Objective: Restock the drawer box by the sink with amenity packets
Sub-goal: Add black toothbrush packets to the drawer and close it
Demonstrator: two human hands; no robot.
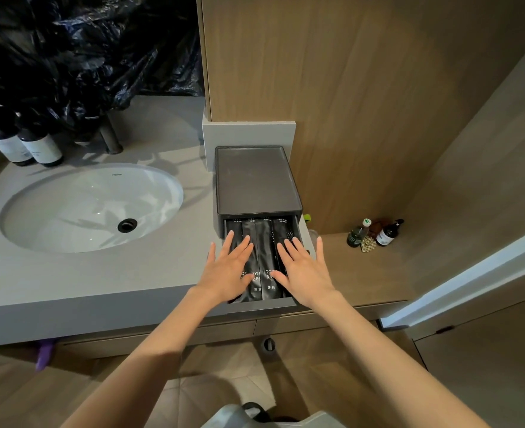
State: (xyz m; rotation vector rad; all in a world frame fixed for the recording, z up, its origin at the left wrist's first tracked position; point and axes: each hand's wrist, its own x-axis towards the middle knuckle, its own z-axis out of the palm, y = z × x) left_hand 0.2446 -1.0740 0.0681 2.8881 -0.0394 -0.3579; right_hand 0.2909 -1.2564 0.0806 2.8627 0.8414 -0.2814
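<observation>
A dark grey drawer box (255, 180) stands on the grey counter right of the sink, its drawer (262, 305) pulled out toward me. Several black amenity packets (264, 248) with white toothbrush lettering lie side by side in the drawer. My left hand (229, 268) rests flat on the left packets, fingers spread. My right hand (304, 268) lies flat on the right packets, fingers spread. Neither hand grips anything. The packets under my palms are partly hidden.
A white oval sink (91, 208) sits left of the box, with a tap (111, 137) and two dark bottles (26, 145) behind it. Black plastic sheeting (79, 50) hangs above. A wood panel wall rises behind; small bottles (375, 233) stand on the lower wooden ledge at right.
</observation>
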